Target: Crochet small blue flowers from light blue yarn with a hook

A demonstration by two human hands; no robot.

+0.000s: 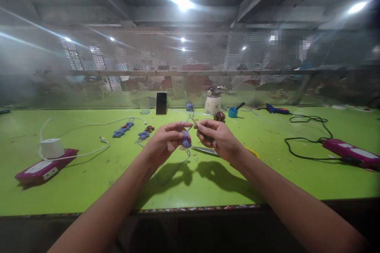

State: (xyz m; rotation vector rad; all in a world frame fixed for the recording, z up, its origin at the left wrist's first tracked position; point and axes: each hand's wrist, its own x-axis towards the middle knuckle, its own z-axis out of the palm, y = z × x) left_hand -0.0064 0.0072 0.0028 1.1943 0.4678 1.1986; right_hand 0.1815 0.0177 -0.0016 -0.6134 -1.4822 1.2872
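Note:
Between thumb and fingers, my left hand [168,139] pinches a small purple-blue crochet piece [186,140], and yarn runs over its raised index finger. My right hand [216,134] is closed on a thin crochet hook [193,120] whose tip points up and left, close to the yarn. Scissors [204,150] with yellow handles lie on the table beneath my right hand, partly covered by it. Left of my hands rest a longer purple-blue crocheted piece [123,129] and a smaller one [144,134] beside a dark-and-orange bit. Loose yarn hangs below my left hand.
On the green table [97,182] stand a phone [161,103], a jar [213,102], a yarn ball [189,106], a dark striped ball [219,116] and a blue pot [233,112]. Power strips [47,168] with cables lie at both sides, a blue glue gun [277,109] at the back right.

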